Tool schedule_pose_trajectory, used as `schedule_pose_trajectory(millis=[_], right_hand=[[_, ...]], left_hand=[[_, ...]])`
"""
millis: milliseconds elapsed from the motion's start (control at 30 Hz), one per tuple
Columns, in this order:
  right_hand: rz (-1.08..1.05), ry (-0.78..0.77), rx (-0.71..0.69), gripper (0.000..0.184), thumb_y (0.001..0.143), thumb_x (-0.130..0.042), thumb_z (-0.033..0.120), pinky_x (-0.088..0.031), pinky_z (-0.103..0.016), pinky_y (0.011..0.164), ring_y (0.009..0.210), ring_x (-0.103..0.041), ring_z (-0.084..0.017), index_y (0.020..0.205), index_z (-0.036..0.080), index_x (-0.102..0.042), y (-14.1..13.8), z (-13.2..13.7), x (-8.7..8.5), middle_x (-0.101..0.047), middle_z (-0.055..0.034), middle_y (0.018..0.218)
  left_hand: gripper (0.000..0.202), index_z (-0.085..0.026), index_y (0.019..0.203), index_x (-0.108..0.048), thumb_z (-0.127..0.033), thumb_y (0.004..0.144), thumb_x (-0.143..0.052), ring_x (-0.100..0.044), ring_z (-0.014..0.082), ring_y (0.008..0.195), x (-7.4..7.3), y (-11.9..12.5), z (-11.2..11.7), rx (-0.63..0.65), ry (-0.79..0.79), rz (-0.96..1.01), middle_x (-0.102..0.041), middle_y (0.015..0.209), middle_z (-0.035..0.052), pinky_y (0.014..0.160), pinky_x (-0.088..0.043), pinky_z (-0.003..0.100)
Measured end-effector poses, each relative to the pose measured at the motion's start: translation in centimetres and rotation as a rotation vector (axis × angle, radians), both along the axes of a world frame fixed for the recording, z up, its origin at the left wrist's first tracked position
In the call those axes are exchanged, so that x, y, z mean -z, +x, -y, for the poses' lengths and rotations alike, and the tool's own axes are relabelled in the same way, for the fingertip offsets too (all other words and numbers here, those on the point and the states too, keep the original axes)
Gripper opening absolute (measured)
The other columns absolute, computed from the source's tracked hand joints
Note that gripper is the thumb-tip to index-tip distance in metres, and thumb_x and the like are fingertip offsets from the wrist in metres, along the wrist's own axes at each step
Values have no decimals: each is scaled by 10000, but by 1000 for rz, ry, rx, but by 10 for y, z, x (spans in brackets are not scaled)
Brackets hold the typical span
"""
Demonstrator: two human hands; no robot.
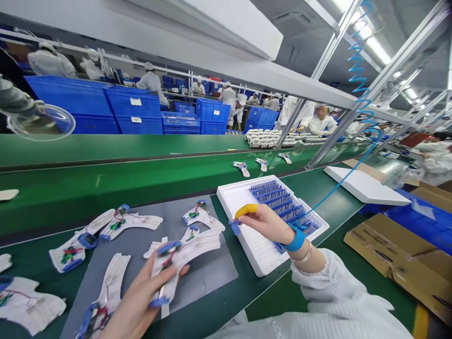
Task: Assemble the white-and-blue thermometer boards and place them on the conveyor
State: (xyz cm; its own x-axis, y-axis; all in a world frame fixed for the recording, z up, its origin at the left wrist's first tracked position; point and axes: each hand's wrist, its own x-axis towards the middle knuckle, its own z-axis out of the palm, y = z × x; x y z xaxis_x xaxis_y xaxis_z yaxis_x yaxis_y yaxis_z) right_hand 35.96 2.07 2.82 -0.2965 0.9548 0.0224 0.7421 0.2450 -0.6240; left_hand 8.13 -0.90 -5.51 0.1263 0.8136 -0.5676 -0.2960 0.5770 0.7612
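Green smooth surface (pixel 208 306), grey rectangular mat (pixel 212 273) upon it; blue plastic crates (pixel 148 107) beyond. Left grip (pixel 143 288): clasping white curved plastic housing (pixel 199 249). Right grip (pixel 263 220): pinching small blue piece (pixel 234 228).

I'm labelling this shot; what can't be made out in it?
All in the head view:
Blue part: one end hidden by the right hand.
Held white housing: partly covered by the left hand.
Lower-left housing: cut off by the left edge.
Crate label: print too small.
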Motion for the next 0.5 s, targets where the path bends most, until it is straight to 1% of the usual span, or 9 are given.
schedule_pose_trajectory(millis=[33, 67, 100, 200, 267, 300, 367, 433, 500], right_hand=[[-116, -13, -65, 170, 862, -489, 258, -497, -230, 679, 748, -617, -131, 886, 140, -609, -14, 5, -4, -664, -41, 821], [-191, -25, -114, 147, 840, -521, 253, -500, -230, 660, 718, -618, -131, 869, 137, -606, -25, 10, -5, -663, -42, 793], [-217, -37, -150, 130, 824, -542, 248, -501, -226, 646, 697, -618, -127, 865, 139, -599, -35, 14, -5, -661, -39, 777], [-222, -80, -237, 125, 818, -545, 237, -507, -224, 656, 708, -630, -124, 905, 150, -569, -51, 18, 3, -662, -35, 793], [-203, -92, -270, 128, 827, -534, 237, -508, -229, 671, 726, -636, -126, 923, 155, -555, -55, 17, 8, -664, -35, 812], [-184, -90, -277, 128, 828, -534, 238, -507, -229, 671, 726, -637, -126, 924, 156, -554, -56, 16, 10, -664, -34, 811], [-140, -68, -278, 123, 825, -543, 237, -502, -224, 660, 711, -634, -125, 917, 157, -558, -56, 14, 11, -663, -29, 799], [-109, -43, -281, 115, 828, -542, 231, -496, -220, 651, 698, -628, -122, 915, 159, -564, -57, 13, 11, -661, -23, 790], [-101, 3, -287, 114, 838, -532, 226, -491, -218, 657, 696, -620, -117, 922, 159, -569, -59, 14, 11, -655, -20, 791]], left_hand=[[721, -273, 1268, -407, -217, 603, -678, -674, 202, 803, -9, 12, -5, 44, -29, 60, -678, 986, 39, 657, -525, 262], [745, -267, 1282, -387, -181, 587, -641, -671, 200, 812, -16, 21, -10, 99, -27, 115, -674, 1002, 37, 649, -516, 257], [772, -259, 1296, -365, -154, 568, -599, -664, 200, 828, -21, 29, -13, 157, -16, 163, -671, 1014, 35, 651, -509, 258], [834, -248, 1329, -305, -135, 530, -515, -642, 213, 860, -26, 39, -14, 306, 91, 179, -662, 1046, 33, 640, -493, 276], [855, -254, 1341, -276, -134, 533, -524, -632, 223, 872, -26, 39, -11, 358, 147, 145, -649, 1080, 39, 655, -486, 293], [859, -254, 1345, -266, -138, 541, -545, -628, 227, 886, -25, 39, -9, 365, 163, 142, -640, 1097, 46, 683, -485, 303], [850, -254, 1348, -257, -169, 577, -604, -611, 229, 950, -24, 39, -6, 344, 181, 159, -617, 1140, 57, 784, -469, 325], [820, -262, 1342, -262, -239, 621, -652, -577, 226, 1033, -22, 39, -4, 309, 199, 165, -590, 1185, 59, 887, -429, 339], [791, -273, 1330, -279, -303, 645, -674, -537, 220, 1100, -20, 40, -4, 281, 231, 145, -556, 1235, 56, 948, -392, 340]])
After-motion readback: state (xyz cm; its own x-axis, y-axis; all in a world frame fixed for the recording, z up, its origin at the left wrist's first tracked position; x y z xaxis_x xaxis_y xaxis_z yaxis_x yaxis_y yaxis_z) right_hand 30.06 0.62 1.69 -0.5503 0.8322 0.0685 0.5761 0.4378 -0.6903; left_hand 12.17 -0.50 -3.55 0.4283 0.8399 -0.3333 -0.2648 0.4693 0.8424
